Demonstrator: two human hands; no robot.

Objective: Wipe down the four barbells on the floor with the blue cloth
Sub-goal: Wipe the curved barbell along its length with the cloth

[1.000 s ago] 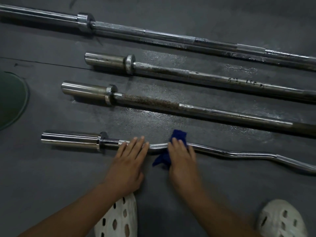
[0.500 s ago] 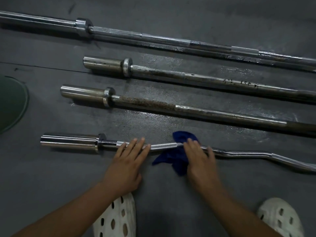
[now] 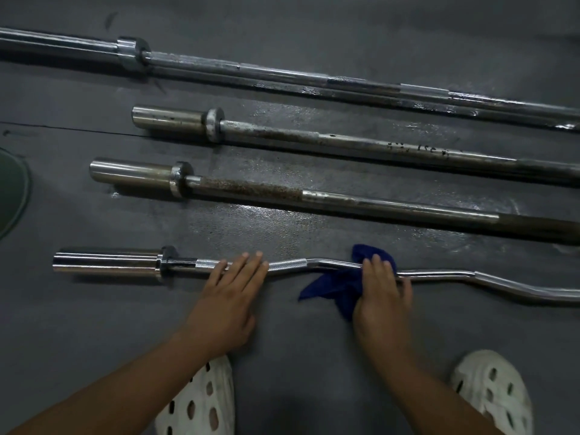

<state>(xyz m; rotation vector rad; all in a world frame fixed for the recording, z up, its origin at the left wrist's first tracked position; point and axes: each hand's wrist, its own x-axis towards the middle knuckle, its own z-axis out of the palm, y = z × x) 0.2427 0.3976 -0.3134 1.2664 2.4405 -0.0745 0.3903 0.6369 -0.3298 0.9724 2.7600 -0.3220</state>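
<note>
The head view looks down on a dark grey, matt floor [image 3: 94, 324]. A thin seam [image 3: 78, 130] crosses it at the left, and glossy patches shine between the bars. The rim of a dull green disc [image 3: 12, 189] shows at the left edge.

Four steel barbells lie side by side, running left to right. The far bar [image 3: 282, 72] is the longest, with a thick collar and mottled chrome. The second bar [image 3: 345, 144] has a stubby sleeve and a spotted, dull shaft. The third bar [image 3: 392, 205] has a brown, rusty knurled stretch just past its collar. Nearest lies the curl bar [image 3: 106, 262], bright and polished, its shaft kinked in shallow bends.

The left hand [image 3: 226, 306] lies palm down, its fingers straight and released across the knurled shaft beside the collar. The right hand [image 3: 381, 296] is further right on the same shaft. Its fingers bend over the bar, grasping the crumpled blue cloth [image 3: 332, 285] against it. Loose cloth spills out toward the left hand and peeks out beyond the fingertips.

Two white perforated shoes [image 3: 201, 400] show at the bottom, one under each forearm.
</note>
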